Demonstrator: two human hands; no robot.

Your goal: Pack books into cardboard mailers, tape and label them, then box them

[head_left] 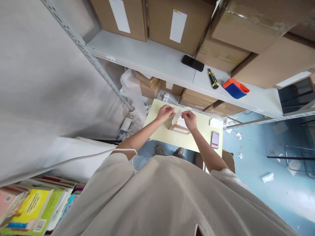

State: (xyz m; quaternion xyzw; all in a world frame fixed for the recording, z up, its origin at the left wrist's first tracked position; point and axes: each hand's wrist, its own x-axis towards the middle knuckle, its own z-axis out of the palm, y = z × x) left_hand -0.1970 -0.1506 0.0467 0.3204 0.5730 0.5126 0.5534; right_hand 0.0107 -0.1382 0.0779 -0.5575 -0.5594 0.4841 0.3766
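My left hand [164, 113] and my right hand [189, 119] meet over a small open cardboard box [178, 128] on a pale yellow table [157, 131]. Both hands pinch a white strip of paper [177, 117] that stands slanted above the box, the left hand at its lower end, the right at its upper end. White slips lie inside the box. My fingers are closed in a pinch on both sides.
A phone with a pink screen [215, 139] lies at the table's right edge. On the grey shelf [152, 55] above rest a black phone [193, 63], a yellow-black utility knife [213, 79] and an orange-blue tape dispenser [235, 88], with big cartons behind. Books [31, 209] are stacked lower left.
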